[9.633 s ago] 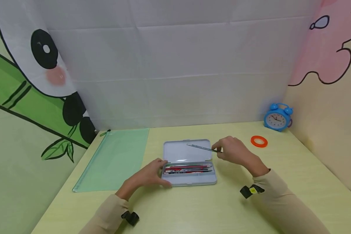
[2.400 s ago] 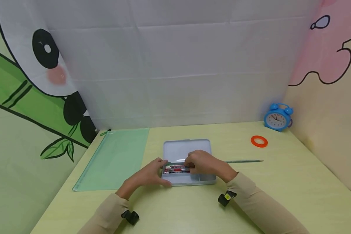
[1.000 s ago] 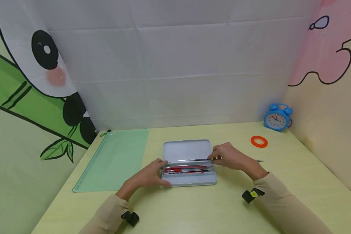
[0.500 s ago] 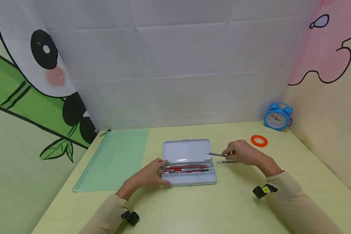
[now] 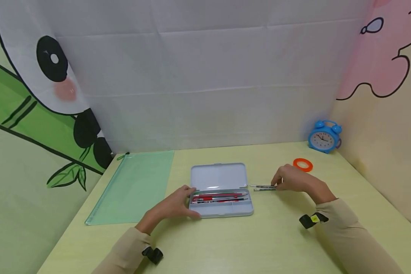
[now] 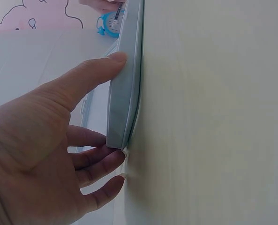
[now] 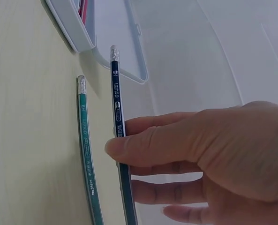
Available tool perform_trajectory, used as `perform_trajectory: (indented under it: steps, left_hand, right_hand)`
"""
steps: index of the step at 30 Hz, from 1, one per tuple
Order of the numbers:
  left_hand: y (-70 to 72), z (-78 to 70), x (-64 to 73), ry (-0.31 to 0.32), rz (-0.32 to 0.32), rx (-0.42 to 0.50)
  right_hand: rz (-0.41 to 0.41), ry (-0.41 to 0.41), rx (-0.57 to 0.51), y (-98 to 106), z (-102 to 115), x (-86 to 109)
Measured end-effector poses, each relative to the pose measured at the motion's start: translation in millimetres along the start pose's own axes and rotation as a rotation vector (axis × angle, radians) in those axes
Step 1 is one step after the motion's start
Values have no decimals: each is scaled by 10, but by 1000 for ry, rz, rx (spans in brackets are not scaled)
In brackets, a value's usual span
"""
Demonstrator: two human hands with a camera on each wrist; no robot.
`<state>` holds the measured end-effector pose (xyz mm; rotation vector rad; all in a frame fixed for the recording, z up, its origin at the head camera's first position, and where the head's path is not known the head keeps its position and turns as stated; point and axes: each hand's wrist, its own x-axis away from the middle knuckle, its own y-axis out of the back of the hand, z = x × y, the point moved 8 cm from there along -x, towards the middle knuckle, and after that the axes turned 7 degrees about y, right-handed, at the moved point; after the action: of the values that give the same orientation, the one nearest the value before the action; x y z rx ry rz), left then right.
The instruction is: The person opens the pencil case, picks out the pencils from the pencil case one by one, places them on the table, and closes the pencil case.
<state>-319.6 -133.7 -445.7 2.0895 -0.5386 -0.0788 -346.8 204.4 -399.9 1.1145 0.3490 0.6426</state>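
A dark pencil [image 7: 116,89] with white lettering is pinched between the thumb and fingers of the right hand [image 5: 292,179], its metal-banded eraser end pointed toward an open pencil case [image 5: 209,210]. Whether the dark pencil is touching the tabletop [image 5: 226,243] cannot be told. Just beside it, on the side nearer the person, a green pencil [image 7: 86,136] is laid roughly parallel on the surface, partly covered by the hand in the head view. The pencil case is gripped at its left end by the left hand [image 5: 171,207], with the thumb pressed to the front wall. Its pale lid [image 5: 219,175] is folded back, and red and dark pencils [image 5: 212,198] are held lengthwise inside. An orange ring [image 5: 303,164] is seen just beyond the right hand, and a blue twin-bell alarm clock [image 5: 323,140] is placed farther back, near the right wall [image 5: 380,152]. A translucent green pouch [image 5: 140,186] is spread flat left of the case, and the scene is backed by a creased white cloth [image 5: 209,76].
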Motion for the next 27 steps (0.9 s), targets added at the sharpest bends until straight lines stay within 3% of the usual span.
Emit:
perform_trajectory:
  steps: [13,27]
  left_hand:
    - [12,0,4,1,2,18]
    - [-7,28,0,18,7,21]
  right_hand:
    - [58,-123,18,-85,-127,41]
    - [87,-90,186,-154,-74,12]
